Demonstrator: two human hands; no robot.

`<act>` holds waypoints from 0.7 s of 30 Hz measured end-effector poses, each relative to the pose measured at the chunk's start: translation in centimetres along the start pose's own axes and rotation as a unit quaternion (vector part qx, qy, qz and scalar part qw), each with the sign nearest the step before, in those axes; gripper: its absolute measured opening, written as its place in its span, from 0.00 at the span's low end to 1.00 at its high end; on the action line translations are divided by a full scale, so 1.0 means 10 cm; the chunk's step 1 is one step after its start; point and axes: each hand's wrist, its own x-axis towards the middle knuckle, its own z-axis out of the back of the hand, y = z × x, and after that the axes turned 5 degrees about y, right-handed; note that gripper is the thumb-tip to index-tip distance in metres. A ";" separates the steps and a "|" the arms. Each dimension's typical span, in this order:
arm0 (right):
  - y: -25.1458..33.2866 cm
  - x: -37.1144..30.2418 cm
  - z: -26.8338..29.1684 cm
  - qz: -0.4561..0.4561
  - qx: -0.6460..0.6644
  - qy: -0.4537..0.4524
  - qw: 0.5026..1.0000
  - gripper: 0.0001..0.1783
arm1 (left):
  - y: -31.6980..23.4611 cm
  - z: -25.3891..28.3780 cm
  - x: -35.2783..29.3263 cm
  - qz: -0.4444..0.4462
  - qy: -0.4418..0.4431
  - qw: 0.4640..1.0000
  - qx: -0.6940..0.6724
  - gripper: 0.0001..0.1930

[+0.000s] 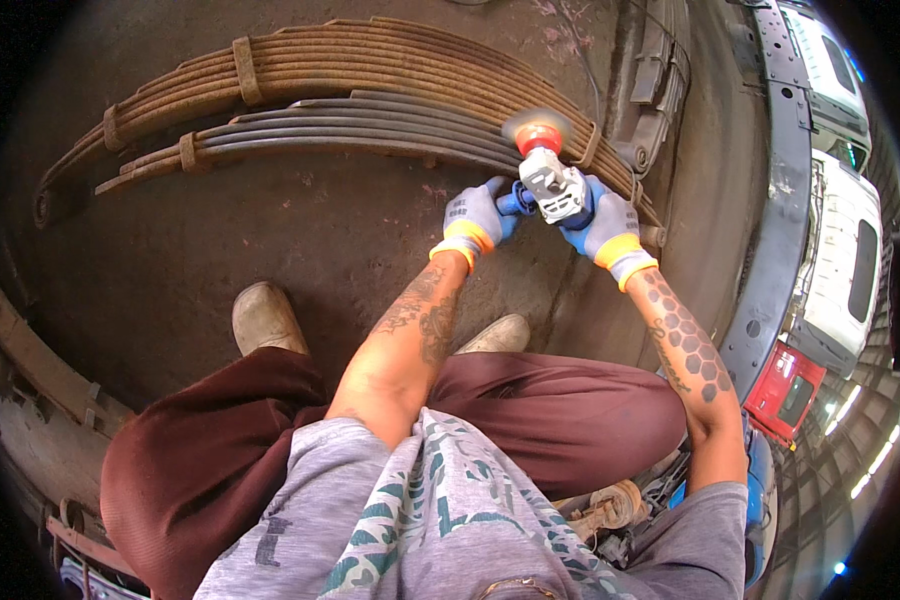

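Observation:
An angle grinder (551, 182) with a white head and a red cup attachment rests over the right part of the leaf springs. My left hand (475, 216), in a grey and blue work glove, is closed round its blue side handle (515, 200). My gloved right hand (608, 222) grips the blue body behind the head. The attachment's rim is smeared by motion, so its exact kind cannot be told. Beneath and beyond lie a long rusty leaf spring pack (320, 65) and, nearer to me, a greyer pack (360, 122), both with clamp bands.
More leaf springs (660, 70) lie at the far right. My boots (268, 318) stand on the dirty floor (300, 220). A long steel chassis rail (788, 200) runs along the right, with white truck cabs (845, 235) and a red cab (782, 393) beyond. Greasy parts (610, 505) lie beside my right thigh.

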 end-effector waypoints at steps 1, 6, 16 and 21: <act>0.01 0.00 0.00 0.009 0.001 -0.006 1.000 0.35 | 0.02 0.02 0.00 -0.011 0.008 1.000 -0.002 0.33; 0.05 0.06 -0.01 0.035 -0.036 0.021 0.998 0.35 | 0.07 0.09 -0.07 -0.019 -0.026 0.999 -0.043 0.25; 0.01 -0.01 0.03 0.011 0.007 0.011 1.000 0.35 | -0.03 0.00 -0.05 0.023 -0.007 1.000 0.016 0.33; 0.05 0.05 0.05 0.030 -0.031 0.024 0.999 0.33 | 0.03 0.08 -0.06 -0.009 -0.017 0.999 -0.027 0.26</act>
